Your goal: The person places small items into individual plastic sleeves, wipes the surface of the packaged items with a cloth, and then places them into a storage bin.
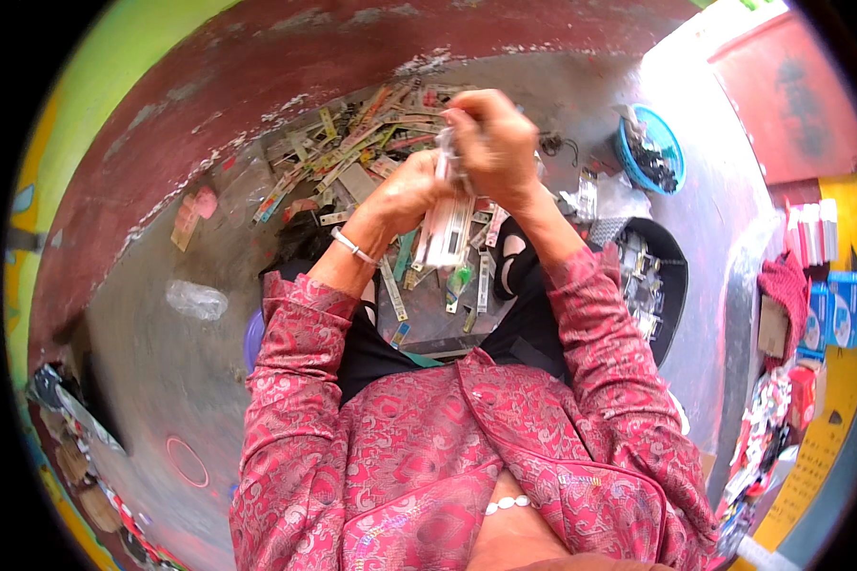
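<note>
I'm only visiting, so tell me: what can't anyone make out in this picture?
- Right hand, head view: motion blur hides its exact grip.
- Bundle of pale strips, head view: upper end covered by the right hand and left hand.
- Purple object, head view: mostly hidden behind the left sleeve.
- Dark contents of the blue basket, head view: too small to identify.

Tally: one left hand [405, 197], one right hand [495, 147] and one pale bundle [447, 236] near 12 o'clock, one blue basket [664, 128] at 2, one black tub [675, 285] at 3, one pink ring [168, 445] at 8, loose strips [352, 147] at 11 overlapping, uncountable.
</note>
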`<state>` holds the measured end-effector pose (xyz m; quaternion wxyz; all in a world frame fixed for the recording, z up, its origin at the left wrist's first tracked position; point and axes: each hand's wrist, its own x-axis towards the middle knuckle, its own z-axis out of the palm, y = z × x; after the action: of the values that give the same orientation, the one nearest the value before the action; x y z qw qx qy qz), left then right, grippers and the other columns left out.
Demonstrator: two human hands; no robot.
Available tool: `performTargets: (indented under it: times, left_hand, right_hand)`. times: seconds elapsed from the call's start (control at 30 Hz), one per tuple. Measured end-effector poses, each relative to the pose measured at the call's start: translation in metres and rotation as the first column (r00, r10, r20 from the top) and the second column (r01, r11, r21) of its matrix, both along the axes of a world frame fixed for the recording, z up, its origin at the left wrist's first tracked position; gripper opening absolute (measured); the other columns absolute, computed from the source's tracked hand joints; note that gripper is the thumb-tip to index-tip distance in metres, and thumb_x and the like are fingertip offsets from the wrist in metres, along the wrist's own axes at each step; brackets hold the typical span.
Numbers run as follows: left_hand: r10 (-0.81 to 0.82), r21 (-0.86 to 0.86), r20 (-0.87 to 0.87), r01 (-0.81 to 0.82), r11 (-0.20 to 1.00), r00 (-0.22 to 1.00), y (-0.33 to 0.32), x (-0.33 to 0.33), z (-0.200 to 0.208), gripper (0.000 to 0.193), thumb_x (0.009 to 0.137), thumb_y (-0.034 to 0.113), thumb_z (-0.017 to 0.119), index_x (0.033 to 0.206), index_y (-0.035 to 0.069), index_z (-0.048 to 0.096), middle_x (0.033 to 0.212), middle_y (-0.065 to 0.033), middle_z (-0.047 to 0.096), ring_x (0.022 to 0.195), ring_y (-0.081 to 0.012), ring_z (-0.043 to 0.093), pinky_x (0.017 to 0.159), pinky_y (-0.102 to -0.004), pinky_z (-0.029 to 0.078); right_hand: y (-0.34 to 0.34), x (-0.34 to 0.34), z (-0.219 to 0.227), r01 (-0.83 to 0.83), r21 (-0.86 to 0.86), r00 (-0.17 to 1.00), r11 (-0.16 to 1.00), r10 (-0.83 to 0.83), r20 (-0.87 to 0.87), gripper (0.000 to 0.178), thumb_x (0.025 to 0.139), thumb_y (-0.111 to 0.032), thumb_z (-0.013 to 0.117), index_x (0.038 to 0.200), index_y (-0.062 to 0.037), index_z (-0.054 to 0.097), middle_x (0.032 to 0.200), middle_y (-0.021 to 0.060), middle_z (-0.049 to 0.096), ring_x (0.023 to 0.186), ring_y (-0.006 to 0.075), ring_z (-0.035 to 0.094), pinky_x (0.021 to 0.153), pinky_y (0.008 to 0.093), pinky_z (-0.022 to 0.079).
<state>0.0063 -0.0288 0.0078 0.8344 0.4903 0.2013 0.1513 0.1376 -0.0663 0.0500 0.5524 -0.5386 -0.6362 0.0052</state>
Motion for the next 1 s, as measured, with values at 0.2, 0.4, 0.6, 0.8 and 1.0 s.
performTargets:
  times: [0.2,0.4,0.6,0.8,1.0]
  left_hand:
    - [-0.137,-0.043,-0.008,0.136,0.99,0.991,-0.017,-0.006,0.018,0.042,0.073,0.009,0.067,0.109,-0.005,0.05,0.095,-0.0156,0.063,0.08,-0.0199,0.065,0.071,-0.0305,0.054]
    - [0.229,-0.217,-0.019,-0.228,0.949,0.973,0.007,-0.007,0.005,0.036,0.079,0.001,0.056,0.113,-0.006,0.046,0.106,-0.0199,0.059,0.093,-0.0239,0.062,0.08,-0.0336,0.052]
    - [0.506,-0.498,-0.001,-0.439,0.747,0.862,0.015,0.006,-0.024,0.007,0.082,0.004,0.056,0.088,0.005,0.056,0.082,-0.0047,0.062,0.072,-0.0145,0.061,0.064,-0.0269,0.052]
    - [0.625,-0.489,-0.102,-0.586,0.646,0.774,0.035,-0.005,-0.02,0.019,0.091,0.005,0.043,0.107,-0.005,0.045,0.108,-0.023,0.056,0.101,-0.0325,0.056,0.087,-0.0439,0.049]
    - [0.569,-0.394,0.063,-0.503,0.769,0.82,0.049,-0.026,-0.008,0.026,0.089,0.006,0.049,0.114,-0.001,0.044,0.115,-0.0212,0.055,0.107,-0.0312,0.054,0.091,-0.0433,0.047]
  right_hand:
    - [0.02,0.055,-0.009,0.344,0.056,0.897,0.937,-0.345,0.276,0.011,0.08,-0.015,0.061,0.082,-0.0046,0.061,0.076,0.0116,0.062,0.067,0.0273,0.062,0.06,0.0342,0.049]
    - [0.009,0.063,-0.001,0.327,-0.185,0.823,0.927,-0.375,-0.426,0.021,0.087,-0.02,0.059,0.079,-0.0005,0.06,0.068,0.0014,0.06,0.063,0.0088,0.052,0.057,0.0253,0.043]
    - [0.007,-0.026,-0.04,0.102,-0.038,0.985,0.994,-0.096,0.145,0.012,0.077,-0.014,0.061,0.079,-0.0038,0.054,0.075,0.0113,0.053,0.071,0.0293,0.055,0.063,0.0357,0.045]
    - [-0.018,-0.023,-0.04,-0.151,-0.212,0.903,0.966,0.222,0.367,0.013,0.078,-0.013,0.059,0.079,-0.0039,0.051,0.074,0.0116,0.053,0.07,0.0288,0.056,0.061,0.0386,0.045]
    - [-0.025,0.039,-0.015,-0.244,-0.623,0.813,0.744,-0.193,-0.549,0.034,0.084,-0.032,0.059,0.09,0.0009,0.062,0.073,0.0097,0.064,0.066,0.0153,0.061,0.057,0.0312,0.048]
